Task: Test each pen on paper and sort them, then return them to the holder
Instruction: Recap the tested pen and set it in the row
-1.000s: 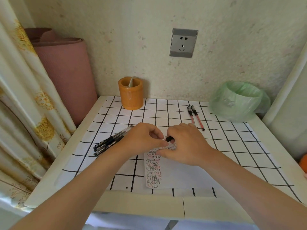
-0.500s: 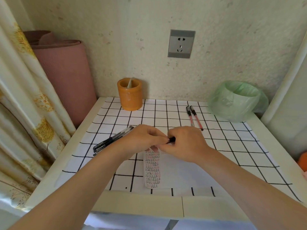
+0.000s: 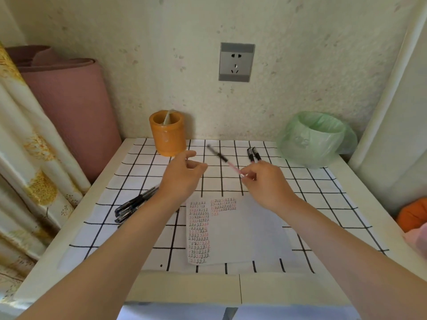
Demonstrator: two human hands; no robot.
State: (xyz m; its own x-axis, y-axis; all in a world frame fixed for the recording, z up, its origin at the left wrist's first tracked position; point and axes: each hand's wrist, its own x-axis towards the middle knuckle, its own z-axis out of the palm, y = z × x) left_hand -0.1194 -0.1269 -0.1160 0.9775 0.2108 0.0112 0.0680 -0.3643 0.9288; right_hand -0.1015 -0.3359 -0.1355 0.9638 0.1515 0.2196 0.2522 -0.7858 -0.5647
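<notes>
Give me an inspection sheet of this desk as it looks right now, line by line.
Surface: white table under a checked cloth; written-on paper lies flat.
Job's things: orange holder at the back; black pens lying left; two capped pens lying right of centre.
Clutter: green-bagged bin at the back right.
Hands: right hand pinches a red pen by its end, above the cloth; left hand loosely curled, holding nothing.
Cables: nothing seen.
Surroundings: wall socket, rolled pink mat, curtain.
</notes>
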